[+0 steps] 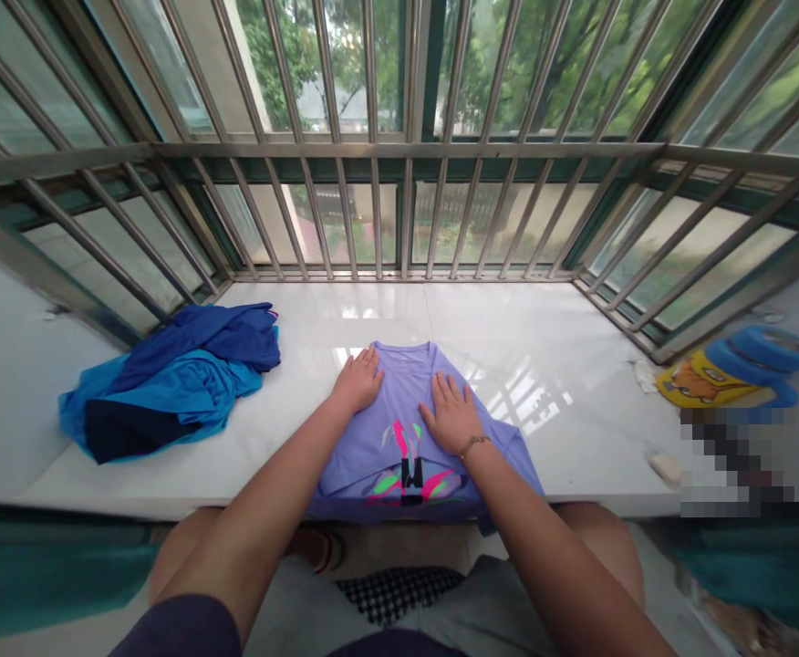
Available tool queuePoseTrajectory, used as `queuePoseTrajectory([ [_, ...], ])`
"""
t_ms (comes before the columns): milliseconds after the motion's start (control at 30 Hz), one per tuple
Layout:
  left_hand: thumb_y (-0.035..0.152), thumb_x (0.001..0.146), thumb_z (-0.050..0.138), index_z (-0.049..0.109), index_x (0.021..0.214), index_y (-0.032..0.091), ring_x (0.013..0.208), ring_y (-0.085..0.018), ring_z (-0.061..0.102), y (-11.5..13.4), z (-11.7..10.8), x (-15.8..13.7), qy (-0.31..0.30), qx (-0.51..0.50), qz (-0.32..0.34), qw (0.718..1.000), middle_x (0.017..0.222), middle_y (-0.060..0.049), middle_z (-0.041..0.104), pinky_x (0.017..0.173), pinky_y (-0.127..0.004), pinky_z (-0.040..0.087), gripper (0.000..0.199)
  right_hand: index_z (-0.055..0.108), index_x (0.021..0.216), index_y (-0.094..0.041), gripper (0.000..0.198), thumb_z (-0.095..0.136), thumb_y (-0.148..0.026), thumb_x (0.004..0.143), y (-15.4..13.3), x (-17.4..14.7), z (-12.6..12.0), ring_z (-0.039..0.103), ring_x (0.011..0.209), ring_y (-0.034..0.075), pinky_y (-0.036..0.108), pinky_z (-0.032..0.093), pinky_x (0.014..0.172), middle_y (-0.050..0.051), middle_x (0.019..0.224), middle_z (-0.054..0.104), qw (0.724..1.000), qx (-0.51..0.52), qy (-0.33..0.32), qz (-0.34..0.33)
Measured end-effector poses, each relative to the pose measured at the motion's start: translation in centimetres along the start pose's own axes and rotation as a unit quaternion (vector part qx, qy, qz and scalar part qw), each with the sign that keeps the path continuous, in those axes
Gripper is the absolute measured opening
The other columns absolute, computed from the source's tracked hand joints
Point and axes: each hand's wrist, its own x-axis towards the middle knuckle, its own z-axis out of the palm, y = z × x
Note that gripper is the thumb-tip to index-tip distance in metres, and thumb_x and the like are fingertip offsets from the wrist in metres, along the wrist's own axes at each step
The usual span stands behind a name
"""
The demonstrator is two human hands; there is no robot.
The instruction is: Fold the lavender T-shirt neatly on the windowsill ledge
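A lavender T-shirt (403, 401) with a pink, green and black print lies on the white ledge, its neckline toward the window. Its lower part hangs over the ledge's front edge. My left hand (358, 379) rests flat on the shirt's left shoulder, fingers stretched out. On the opposite side, my right hand (452, 412) lies with spread fingers on the shirt below its right shoulder. One sleeve fans out on the right beyond my wrist. Neither hand grips the fabric.
Bunched blue clothes (181, 383) lie at the left of the white ledge (577, 392). A blue and yellow bottle (734, 370) is at the right, with a small pale object (664, 467) in front of it. Metal window bars (406, 151) enclose the back and sides.
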Motion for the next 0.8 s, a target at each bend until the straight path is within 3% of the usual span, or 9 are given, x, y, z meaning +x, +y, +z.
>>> queuePoseTrajectory([
  [333,0.039,0.112,0.032,0.028,0.175,0.017,0.168,-0.027,0.026,-2.0,0.1,3.8,-0.007,0.002,0.009,1.000,0.181,-0.014,0.027,0.137,-0.051,0.019,0.067,0.020,0.176,-0.011,0.084,0.024,-0.063,0.111,0.1,3.5,0.0,0.010,0.171,0.031,0.058,0.007,0.136,0.012,0.184,0.013,1.000,0.007,-0.013,0.013],
  [600,0.038,0.112,0.030,0.030,0.173,0.011,0.168,-0.028,0.027,-2.8,-0.4,6.0,-0.010,0.006,0.012,1.000,0.181,-0.015,0.027,0.137,-0.053,0.020,0.067,0.017,0.177,-0.010,0.087,0.023,-0.064,0.109,0.5,6.2,0.1,0.007,0.170,0.034,0.060,0.006,0.135,0.013,0.184,0.010,1.000,0.013,-0.014,0.013],
  [800,0.037,0.112,0.030,0.029,0.174,0.017,0.168,-0.027,0.026,-3.6,-0.6,7.5,-0.012,0.007,0.010,1.000,0.182,-0.012,0.027,0.137,-0.054,0.018,0.066,0.018,0.177,-0.011,0.086,0.022,-0.064,0.110,0.6,7.9,0.0,0.007,0.171,0.031,0.059,0.006,0.136,0.013,0.184,0.010,1.000,0.012,-0.015,0.018],
])
